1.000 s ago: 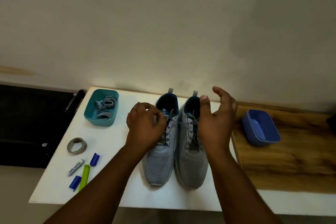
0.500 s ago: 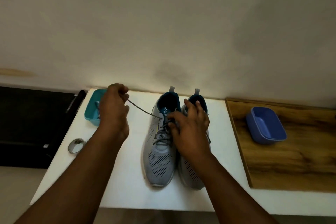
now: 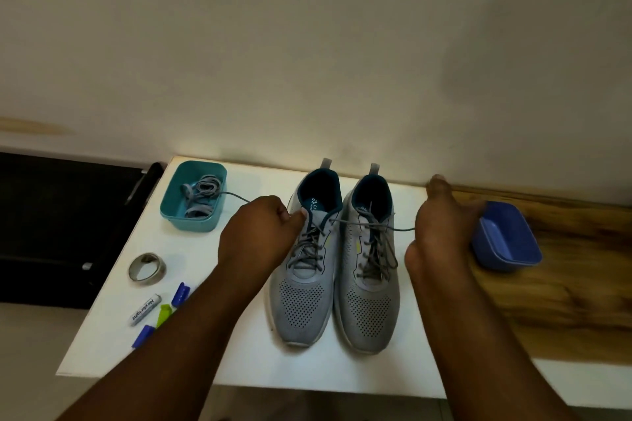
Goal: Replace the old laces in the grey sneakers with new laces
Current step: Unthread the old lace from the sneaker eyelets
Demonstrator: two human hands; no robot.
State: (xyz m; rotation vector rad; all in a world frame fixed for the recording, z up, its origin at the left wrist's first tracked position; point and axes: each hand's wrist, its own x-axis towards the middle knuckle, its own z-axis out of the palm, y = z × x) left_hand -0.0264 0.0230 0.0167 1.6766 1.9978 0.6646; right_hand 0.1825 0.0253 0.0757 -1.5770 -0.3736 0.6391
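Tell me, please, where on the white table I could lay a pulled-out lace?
Bare patches: the white table in front of the sneakers' toes, and the strip between the teal tray and the left sneaker. The near-left corner is crowded with the tape roll and markers. The blue tray looks empty.

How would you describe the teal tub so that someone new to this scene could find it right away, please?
Start at the white table against the wall and look to its far left corner, left of the two grey sneakers. There sits the teal tub, holding a loose coil of grey laces. The only other tub is blue and sits on the wooden surface to the right.
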